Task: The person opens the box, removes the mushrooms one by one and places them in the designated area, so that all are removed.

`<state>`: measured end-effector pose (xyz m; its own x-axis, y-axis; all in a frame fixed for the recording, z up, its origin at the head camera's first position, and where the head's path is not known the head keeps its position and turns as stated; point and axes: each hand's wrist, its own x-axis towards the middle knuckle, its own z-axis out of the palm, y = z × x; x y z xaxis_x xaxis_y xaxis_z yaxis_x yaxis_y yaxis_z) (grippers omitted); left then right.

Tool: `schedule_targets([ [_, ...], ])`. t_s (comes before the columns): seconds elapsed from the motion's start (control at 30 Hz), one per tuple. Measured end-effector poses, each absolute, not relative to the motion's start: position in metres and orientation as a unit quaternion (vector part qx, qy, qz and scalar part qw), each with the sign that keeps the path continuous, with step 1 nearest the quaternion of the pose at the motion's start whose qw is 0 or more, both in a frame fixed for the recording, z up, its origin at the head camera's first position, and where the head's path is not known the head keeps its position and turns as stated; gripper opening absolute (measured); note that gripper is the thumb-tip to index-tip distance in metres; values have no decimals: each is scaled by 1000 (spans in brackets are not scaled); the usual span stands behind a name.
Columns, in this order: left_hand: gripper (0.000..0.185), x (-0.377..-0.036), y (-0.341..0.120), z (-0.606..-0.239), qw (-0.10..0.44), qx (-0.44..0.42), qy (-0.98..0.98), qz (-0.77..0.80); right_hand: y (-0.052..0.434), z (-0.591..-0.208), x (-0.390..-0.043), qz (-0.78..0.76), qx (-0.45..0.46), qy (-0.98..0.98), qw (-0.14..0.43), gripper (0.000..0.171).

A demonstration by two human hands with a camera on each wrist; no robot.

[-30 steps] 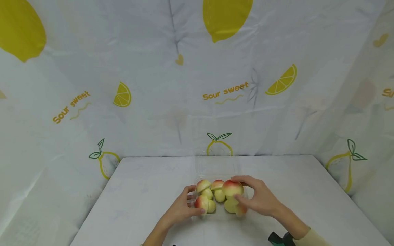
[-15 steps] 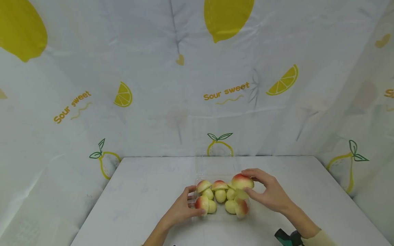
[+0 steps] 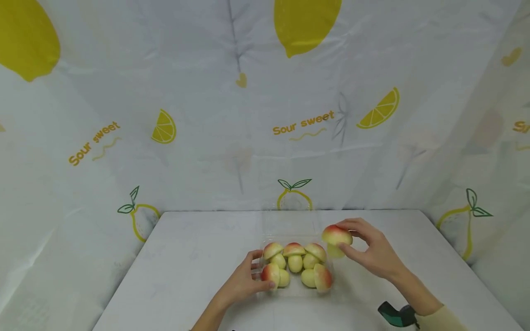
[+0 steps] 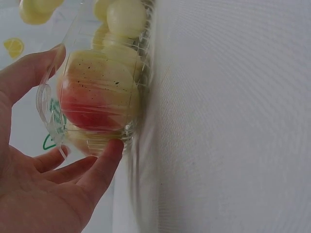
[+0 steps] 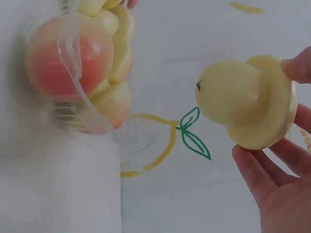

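My right hand (image 3: 376, 252) holds a toy mushroom (image 3: 334, 235) by its cap, raised beyond the right end of a clear plastic box (image 3: 295, 288). The cap is red and yellow. In the right wrist view the mushroom's pale stem (image 5: 226, 94) points away from the palm, towards the box. Several similar mushrooms (image 3: 295, 263) lie inside the box. At the box's left end, my left hand (image 3: 245, 279) grips its side. The left wrist view has the thumb and fingers spread about the clear wall (image 4: 46, 114), a red-tinged cap (image 4: 95, 97) behind it.
The box's transparent lid (image 3: 291, 223) stands open at the back. Everything rests on a white table (image 3: 186, 257), with a lemon-printed cloth (image 3: 207, 151) hanging behind and at the sides. A black and green device (image 3: 397, 315) is by the right wrist.
My right hand has lifted the mushroom up and to the right, from over the box to beyond its right end. A back-right mushroom inside now shows fully. The left hand stays put.
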<state>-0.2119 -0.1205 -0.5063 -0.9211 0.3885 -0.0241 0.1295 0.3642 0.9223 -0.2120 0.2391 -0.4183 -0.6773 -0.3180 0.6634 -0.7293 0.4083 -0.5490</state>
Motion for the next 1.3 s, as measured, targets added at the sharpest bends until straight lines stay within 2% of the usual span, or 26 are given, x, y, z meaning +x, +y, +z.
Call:
schedule_targets([
  [0.9,89,-211,-121,-505,116,161,817,541,258,-417,-231,461,272,-803,260,50],
  [1.3,88,-209,-120,-504,116,164,816,542,271,-427,-246,453,219,-823,264,43],
])
